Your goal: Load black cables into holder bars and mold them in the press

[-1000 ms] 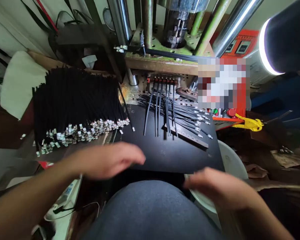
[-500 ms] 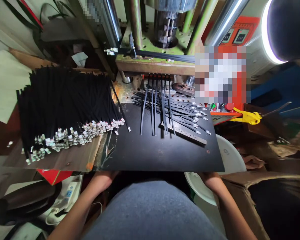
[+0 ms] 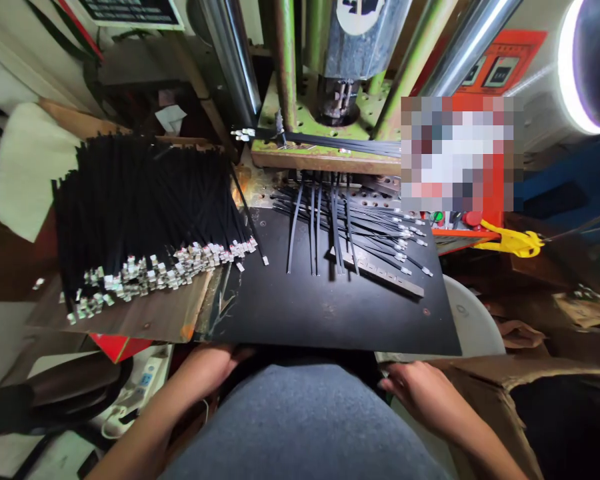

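Observation:
My left hand [image 3: 207, 371] rests just below the front edge of the black work plate [image 3: 325, 317], its fingertips tucked under the plate and hidden. Over by the plate's front right corner, beside my grey-clad lap, my right hand [image 3: 417, 393] lies with fingers loosely stretched and nothing in them. Several black strips [image 3: 319, 230] run from under the press [image 3: 343, 87] onto the plate. More metal-tipped strips [image 3: 387, 233] fan out to the right over a flat metal bar [image 3: 383, 272]. A large pile of black strips with metal ends [image 3: 140, 200] lies at the left.
A white bucket [image 3: 473, 320] sits under the plate's right edge, with a cardboard box [image 3: 530, 380] beside it. A yellow tool [image 3: 513, 241] and red control box [image 3: 495, 67] stand at the right. A lamp [image 3: 587, 63] shines top right. A power strip [image 3: 137, 390] lies low left.
Both hands dropped from above the plate to below its front edge; the right hand has since come back into fuller view. The press head has risen and the view tilted slightly.

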`<state>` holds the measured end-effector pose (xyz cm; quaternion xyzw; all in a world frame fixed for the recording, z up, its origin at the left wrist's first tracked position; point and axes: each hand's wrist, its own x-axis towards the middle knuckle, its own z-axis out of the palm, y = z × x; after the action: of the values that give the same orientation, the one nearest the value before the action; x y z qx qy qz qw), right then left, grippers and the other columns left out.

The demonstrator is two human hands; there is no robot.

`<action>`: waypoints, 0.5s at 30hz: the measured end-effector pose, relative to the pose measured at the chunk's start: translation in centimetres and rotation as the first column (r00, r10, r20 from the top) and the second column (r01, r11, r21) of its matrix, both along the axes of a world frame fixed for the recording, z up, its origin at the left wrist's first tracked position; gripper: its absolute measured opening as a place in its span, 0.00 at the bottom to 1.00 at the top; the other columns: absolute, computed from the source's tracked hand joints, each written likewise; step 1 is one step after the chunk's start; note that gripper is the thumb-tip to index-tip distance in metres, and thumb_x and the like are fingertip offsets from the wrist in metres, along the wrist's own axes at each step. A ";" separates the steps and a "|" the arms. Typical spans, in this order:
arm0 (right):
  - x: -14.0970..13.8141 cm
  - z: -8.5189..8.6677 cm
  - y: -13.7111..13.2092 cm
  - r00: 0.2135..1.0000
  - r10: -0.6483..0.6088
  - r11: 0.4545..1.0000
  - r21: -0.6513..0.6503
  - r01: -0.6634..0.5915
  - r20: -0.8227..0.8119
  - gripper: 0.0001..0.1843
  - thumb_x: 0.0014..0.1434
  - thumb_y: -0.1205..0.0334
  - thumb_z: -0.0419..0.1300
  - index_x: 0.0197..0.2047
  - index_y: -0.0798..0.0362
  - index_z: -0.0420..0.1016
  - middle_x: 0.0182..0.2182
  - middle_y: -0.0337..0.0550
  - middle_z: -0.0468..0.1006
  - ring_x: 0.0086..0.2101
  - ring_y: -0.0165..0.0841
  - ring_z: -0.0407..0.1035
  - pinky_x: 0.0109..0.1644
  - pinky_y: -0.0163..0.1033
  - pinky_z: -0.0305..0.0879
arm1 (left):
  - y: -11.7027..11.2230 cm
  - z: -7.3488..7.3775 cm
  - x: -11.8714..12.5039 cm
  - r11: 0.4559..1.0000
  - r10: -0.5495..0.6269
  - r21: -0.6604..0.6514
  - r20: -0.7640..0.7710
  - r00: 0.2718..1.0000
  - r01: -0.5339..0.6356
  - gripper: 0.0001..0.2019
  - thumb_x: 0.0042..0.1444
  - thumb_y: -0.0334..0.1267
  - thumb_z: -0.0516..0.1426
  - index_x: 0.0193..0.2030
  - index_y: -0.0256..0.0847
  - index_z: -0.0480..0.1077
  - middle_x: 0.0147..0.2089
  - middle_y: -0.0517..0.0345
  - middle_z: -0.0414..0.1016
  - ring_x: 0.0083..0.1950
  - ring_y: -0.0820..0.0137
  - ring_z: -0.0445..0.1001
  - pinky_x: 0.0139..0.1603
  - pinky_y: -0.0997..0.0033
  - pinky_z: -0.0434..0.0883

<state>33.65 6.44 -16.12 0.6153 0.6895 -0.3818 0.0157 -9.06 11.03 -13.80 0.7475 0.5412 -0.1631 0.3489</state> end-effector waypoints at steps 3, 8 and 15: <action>-1.1 3.9 3.8 0.989 0.075 0.925 0.380 -0.020 -0.130 0.15 0.66 0.54 0.53 0.49 0.43 0.79 0.40 0.46 0.82 0.39 0.43 0.76 0.44 0.48 0.73 | 1.1 4.6 0.8 0.990 -0.130 -0.037 0.132 0.983 0.136 0.14 0.65 0.42 0.51 0.49 0.46 0.77 0.47 0.53 0.80 0.47 0.61 0.79 0.48 0.63 0.74; -2.2 3.4 12.1 0.965 0.008 0.586 0.781 -0.216 0.260 0.15 0.65 0.54 0.58 0.49 0.54 0.76 0.40 0.55 0.78 0.39 0.49 0.69 0.41 0.52 0.66 | 8.2 8.2 4.4 0.815 -0.296 0.533 0.045 0.954 0.228 0.21 0.66 0.26 0.46 0.58 0.44 0.71 0.58 0.54 0.74 0.57 0.61 0.72 0.58 0.57 0.69; -4.6 2.5 9.5 0.946 0.313 0.544 0.799 -0.255 0.089 0.07 0.66 0.65 0.58 0.44 0.59 0.74 0.34 0.49 0.74 0.35 0.39 0.64 0.40 0.42 0.65 | 13.7 4.1 5.9 0.485 -0.373 0.806 -0.161 0.914 0.339 0.14 0.65 0.27 0.52 0.54 0.38 0.73 0.41 0.53 0.80 0.41 0.65 0.76 0.40 0.66 0.72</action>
<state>29.05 15.96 -13.60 0.4235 0.8769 -0.0428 -0.2231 -3.15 24.78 -9.68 0.9205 0.3809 0.0518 -0.0700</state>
